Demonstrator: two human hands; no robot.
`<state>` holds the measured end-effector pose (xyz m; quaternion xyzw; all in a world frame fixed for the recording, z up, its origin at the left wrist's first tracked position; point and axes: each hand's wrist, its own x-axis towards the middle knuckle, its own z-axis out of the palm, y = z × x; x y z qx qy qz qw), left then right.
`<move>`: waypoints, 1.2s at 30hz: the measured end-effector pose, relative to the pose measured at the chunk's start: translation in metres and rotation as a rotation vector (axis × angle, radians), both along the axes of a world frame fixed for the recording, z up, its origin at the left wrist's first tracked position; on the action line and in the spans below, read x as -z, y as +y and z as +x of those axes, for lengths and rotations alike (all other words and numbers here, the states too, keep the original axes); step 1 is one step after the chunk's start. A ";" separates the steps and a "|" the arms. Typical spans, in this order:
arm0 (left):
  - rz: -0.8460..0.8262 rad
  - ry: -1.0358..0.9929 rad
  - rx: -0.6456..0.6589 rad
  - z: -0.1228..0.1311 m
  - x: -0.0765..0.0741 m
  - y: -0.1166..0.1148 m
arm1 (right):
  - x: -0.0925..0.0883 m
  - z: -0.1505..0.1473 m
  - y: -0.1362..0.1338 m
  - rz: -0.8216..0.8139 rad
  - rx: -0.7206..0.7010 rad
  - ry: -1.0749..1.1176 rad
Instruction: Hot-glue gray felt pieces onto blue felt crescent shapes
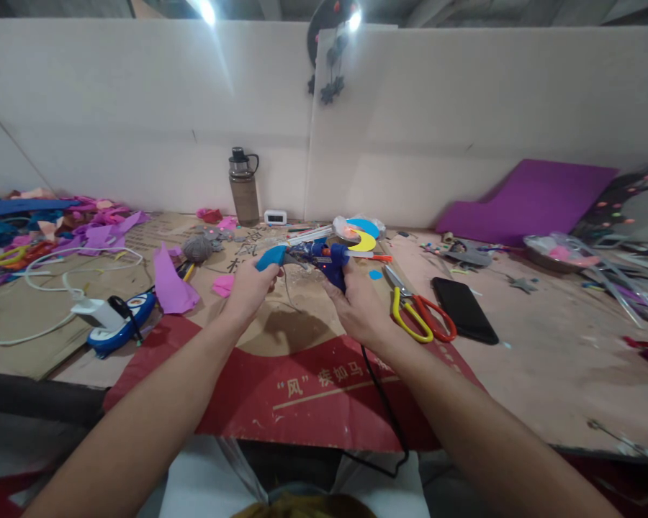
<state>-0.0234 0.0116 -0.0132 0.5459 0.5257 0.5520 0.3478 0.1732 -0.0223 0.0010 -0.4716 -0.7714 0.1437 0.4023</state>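
My right hand (pixel 358 301) is closed round the handle of a blue hot glue gun (pixel 328 259), whose black cord (pixel 384 410) trails down toward me. The gun's nozzle points left at a blue foam piece (pixel 271 256) that my left hand (pixel 250 286) pinches between its fingers. Both hands hover over brown cardboard (pixel 297 327) with a red printed band. Just behind the gun lie a yellow and light-blue foam shape (pixel 363 234) and a long white stick (pixel 309 235).
Yellow-and-red scissors (pixel 418 313) and a black phone (pixel 464 309) lie right of my right hand. Purple and pink foam scraps (pixel 86 230), a white cable (pixel 48 280) and a blue-and-white device (pixel 119 325) sit left. A water bottle (pixel 244 185) stands at the back wall; a purple sheet (pixel 529 201) leans far right.
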 end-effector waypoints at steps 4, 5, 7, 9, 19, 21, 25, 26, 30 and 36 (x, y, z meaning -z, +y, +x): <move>-0.005 0.003 -0.001 0.000 0.001 0.000 | 0.001 0.001 0.001 0.014 -0.004 0.021; -0.006 0.003 -0.001 0.000 0.001 0.000 | 0.001 0.001 0.002 0.019 -0.004 0.026; -0.010 0.006 -0.003 0.000 0.002 0.000 | 0.002 0.002 0.002 0.023 0.001 0.032; -0.016 0.010 -0.005 0.000 0.002 0.000 | 0.003 0.002 0.003 0.020 0.009 0.031; 0.002 -0.017 0.009 0.001 0.003 0.001 | 0.002 0.002 0.002 0.018 0.018 0.024; 0.006 -0.026 0.009 0.001 0.002 0.001 | 0.002 0.001 0.002 0.010 0.019 0.010; -0.011 -0.051 -0.010 0.001 -0.001 0.000 | 0.003 -0.002 0.000 -0.003 -0.016 -0.006; -0.012 -0.063 -0.014 0.001 -0.002 0.000 | 0.004 -0.002 0.000 -0.005 -0.024 -0.007; -0.005 -0.092 -0.031 0.001 -0.001 0.001 | 0.004 -0.004 -0.003 -0.009 -0.046 0.003; 0.002 -0.114 -0.032 -0.001 -0.001 0.003 | 0.004 -0.006 -0.004 -0.019 -0.060 -0.002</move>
